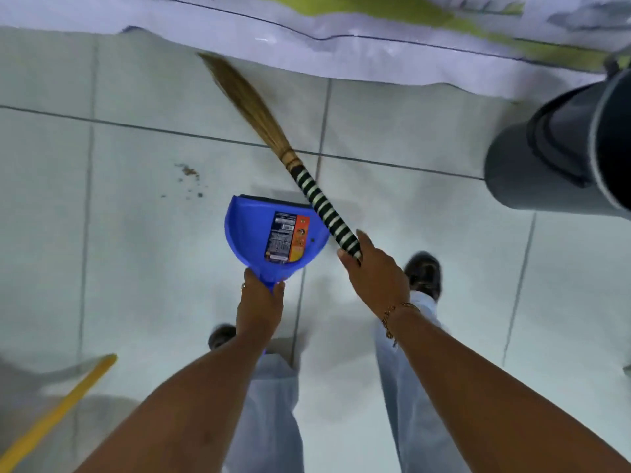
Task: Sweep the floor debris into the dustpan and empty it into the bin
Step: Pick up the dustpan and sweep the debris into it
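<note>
My left hand (261, 303) grips the handle of a blue dustpan (251, 233) with a printed label, held above the tiled floor. My right hand (374, 268) holds a grass broom (246, 100) by its black-and-white striped handle; the bristles point up and to the left, toward the hanging cloth. A small patch of brown debris (189, 174) lies on the floor, left of the dustpan's front edge and apart from it. A grey bin (532, 172) stands at the right edge, its dark opening facing me.
A pale cloth with green stripes (341, 35) hangs across the far side. A yellow stick (58, 409) lies at the lower left. My feet and light trousers (406, 387) are below my arms. Pale floor tiles (136, 268) surround the debris.
</note>
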The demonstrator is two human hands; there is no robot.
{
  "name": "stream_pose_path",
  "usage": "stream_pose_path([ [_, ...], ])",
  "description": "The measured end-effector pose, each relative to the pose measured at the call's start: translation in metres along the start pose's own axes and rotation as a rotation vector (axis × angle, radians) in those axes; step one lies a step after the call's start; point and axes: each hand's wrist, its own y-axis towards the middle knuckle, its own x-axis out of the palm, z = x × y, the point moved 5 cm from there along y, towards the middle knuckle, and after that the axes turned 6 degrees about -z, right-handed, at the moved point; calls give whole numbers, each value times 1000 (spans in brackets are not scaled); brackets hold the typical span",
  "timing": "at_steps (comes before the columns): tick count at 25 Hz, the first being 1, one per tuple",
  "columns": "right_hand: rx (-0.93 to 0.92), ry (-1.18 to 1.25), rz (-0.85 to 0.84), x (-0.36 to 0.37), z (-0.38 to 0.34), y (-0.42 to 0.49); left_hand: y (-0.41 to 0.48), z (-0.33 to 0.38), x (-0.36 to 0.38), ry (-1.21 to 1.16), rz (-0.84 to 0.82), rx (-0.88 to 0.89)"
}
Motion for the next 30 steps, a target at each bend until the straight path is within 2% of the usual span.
stream_pose_path([
  [4,24,-12,-19,71,-74,3,21,-89,-71,3,111,-238],
  [7,31,-81,14,119,-102,14,53,-136,-106,59,153,-293],
  [14,118,-218,153,161,-69,96,152,-219,-135,-54,251,-212],
  [19,58,-490,103,174,-50,137,213,-245,-149,180,241,-162],
  [23,-22,-735,98,186,-29,123,238,-248,-159,289,253,-103],
  [26,-98,-692,186,185,-15,110,243,-253,-162,318,252,-86],
  [30,15,-599,251,170,-25,127,242,-267,-165,363,247,-74],
])
